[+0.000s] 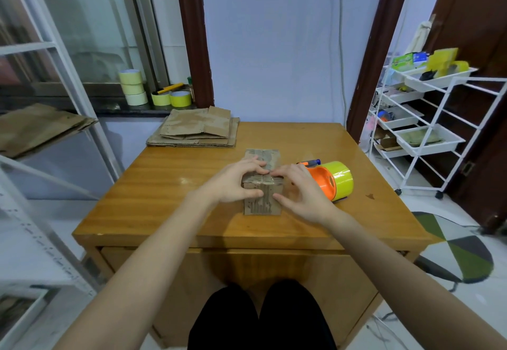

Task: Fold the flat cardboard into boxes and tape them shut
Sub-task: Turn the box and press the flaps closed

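— Where is the box right now?

— In the middle of the wooden tabletop, right in front of the seated person. It is a small cardboard box, partly folded, with one flap lying flat toward the person and another sticking out on the far side.

— And the hands?

— Both are on it. The left hand holds the box's left side, fingers curled over the top and thumb against the near face. The right hand comes in from the right, its fingers bent, fingertips pressing on the top where the flaps meet, thumb low on the near face. So each grip is closed around the box, neither is spread.

— Is there tape on it?

— I see a shiny strip along the top seam, but I cannot tell how far it runs.

— Where is the tape?

— An orange tape dispenser with a yellow-green roll lies just beside the right hand. A blue pen sits just behind it.

— More cardboard?

— A stack of flat cardboard rests at the far left corner of the tabletop. Behind it, on the window sill, stand 5 tape rolls, 3 of them stacked. A white trolley stands off to the right.
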